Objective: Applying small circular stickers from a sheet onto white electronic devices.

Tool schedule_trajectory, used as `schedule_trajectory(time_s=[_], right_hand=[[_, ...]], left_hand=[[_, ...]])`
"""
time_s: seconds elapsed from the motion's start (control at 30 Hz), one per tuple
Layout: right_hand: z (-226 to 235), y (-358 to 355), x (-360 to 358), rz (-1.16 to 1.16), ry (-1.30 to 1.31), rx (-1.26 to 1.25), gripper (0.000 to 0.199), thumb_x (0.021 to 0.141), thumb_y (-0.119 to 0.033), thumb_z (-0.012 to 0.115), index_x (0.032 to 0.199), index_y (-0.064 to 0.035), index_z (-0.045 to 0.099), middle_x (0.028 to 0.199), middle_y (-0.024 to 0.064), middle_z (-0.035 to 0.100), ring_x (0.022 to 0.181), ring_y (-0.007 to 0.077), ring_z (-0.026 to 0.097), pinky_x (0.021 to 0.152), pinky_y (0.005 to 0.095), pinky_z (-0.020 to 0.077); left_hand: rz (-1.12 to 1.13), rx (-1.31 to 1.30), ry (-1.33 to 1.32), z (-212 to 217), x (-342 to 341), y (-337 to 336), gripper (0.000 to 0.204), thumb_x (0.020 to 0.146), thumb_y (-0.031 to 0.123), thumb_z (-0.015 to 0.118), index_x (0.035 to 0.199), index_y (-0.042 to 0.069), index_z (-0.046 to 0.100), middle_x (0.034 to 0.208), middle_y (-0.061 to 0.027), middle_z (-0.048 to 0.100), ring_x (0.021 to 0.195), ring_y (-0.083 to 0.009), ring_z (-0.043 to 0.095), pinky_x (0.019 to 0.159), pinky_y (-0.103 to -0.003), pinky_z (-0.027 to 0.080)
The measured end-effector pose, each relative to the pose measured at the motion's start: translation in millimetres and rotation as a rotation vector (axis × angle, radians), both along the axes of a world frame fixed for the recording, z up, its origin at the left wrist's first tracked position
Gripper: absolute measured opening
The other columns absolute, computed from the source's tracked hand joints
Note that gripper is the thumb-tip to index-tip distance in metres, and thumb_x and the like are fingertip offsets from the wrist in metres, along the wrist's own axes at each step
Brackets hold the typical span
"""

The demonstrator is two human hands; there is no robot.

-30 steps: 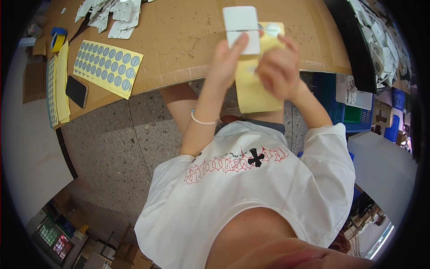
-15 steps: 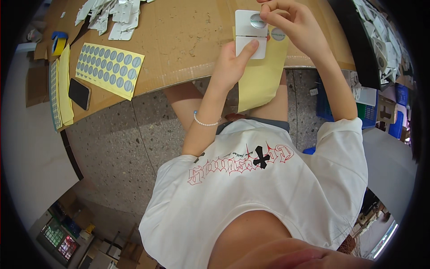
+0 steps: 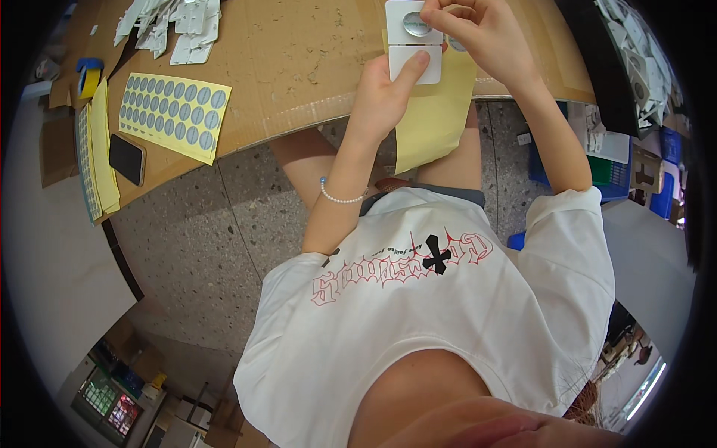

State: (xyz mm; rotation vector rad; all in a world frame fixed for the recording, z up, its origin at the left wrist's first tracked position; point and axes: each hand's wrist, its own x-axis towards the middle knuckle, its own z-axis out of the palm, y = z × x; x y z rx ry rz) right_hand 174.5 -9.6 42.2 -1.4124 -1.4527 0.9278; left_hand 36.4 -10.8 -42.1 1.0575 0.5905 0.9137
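White two-panel card (image 3: 407,51) sits near twelve o'clock, gripped by the left hand (image 3: 381,95), thumb on top, apparently for steadiness; the right hand (image 3: 489,39) pinches a round silver sticker (image 3: 415,25) at its two-o'clock edge; yellow backing sheet (image 3: 433,123) hangs toward six.

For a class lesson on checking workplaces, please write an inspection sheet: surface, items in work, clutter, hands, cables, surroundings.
Surface: brown tabletop, scuffed and marked.
Items in work: white two-panel card; round silver sticker over its upper panel; yellow sheet beneath.
Clutter: phone, sticker sheet, tape roll, piled white pieces.
Hands: left hand holds the card; right hand has fingers at the sticker's edge, grip unclear.
Cables: nothing seen.
Surroundings: speckled floor, blue crate.
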Motion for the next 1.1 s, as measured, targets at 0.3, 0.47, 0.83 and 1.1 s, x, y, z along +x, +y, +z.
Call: schedule_trajectory(time_s=[0.3,0.47,0.83,1.1], right_hand=[[-3.8,-1.2,-2.4,-0.020,-0.018,0.012,0.011,0.076,-0.007,0.060,0.076,0.0045,0.058,0.096,0.0081,0.051,0.071,0.0106,0.055,0.060,0.0204,0.0467],[-7.0,-1.2,-1.7,-0.027,-0.043,0.040,0.011,0.075,-0.007,0.060,0.076,0.0045,0.058,0.094,0.0074,0.052,0.072,0.0102,0.055,0.061,0.0205,0.0472],[-10.6,-2.3,-1.9,-0.082,-0.145,0.097,0.012,0.074,-0.011,0.061,0.077,0.0009,0.059,0.087,0.0049,0.056,0.073,0.0100,0.055,0.064,0.0232,0.0466],[-6.1,-3.6,-11.1,-0.113,-0.184,0.152,0.007,0.073,-0.006,0.059,0.076,0.0003,0.057,0.084,0.0053,0.056,0.071,0.0106,0.055,0.062,0.0228,0.0464]], left_hand=[[0.010,-0.006,0.020,-2.1,-0.2,-0.9,0.029,0.086,0.024,0.052,0.097,-0.002,0.059,0.086,-0.0047,0.062,0.076,-0.0082,0.056,0.065,-0.023,0.045],[0.001,-0.014,0.047,-1.2,-0.1,-0.4,0.029,0.086,0.024,0.052,0.097,-0.002,0.059,0.086,-0.0044,0.062,0.076,-0.0078,0.056,0.065,-0.023,0.045],[0.019,-0.036,0.061,-4.7,3.5,1.1,0.028,0.086,0.023,0.052,0.094,-0.003,0.060,0.085,-0.0048,0.062,0.076,-0.0085,0.056,0.066,-0.024,0.045],[0.040,-0.030,0.061,-9.3,4.8,2.3,0.029,0.086,0.024,0.053,0.091,-0.003,0.060,0.082,-0.0047,0.062,0.074,-0.0080,0.055,0.065,-0.023,0.044]])
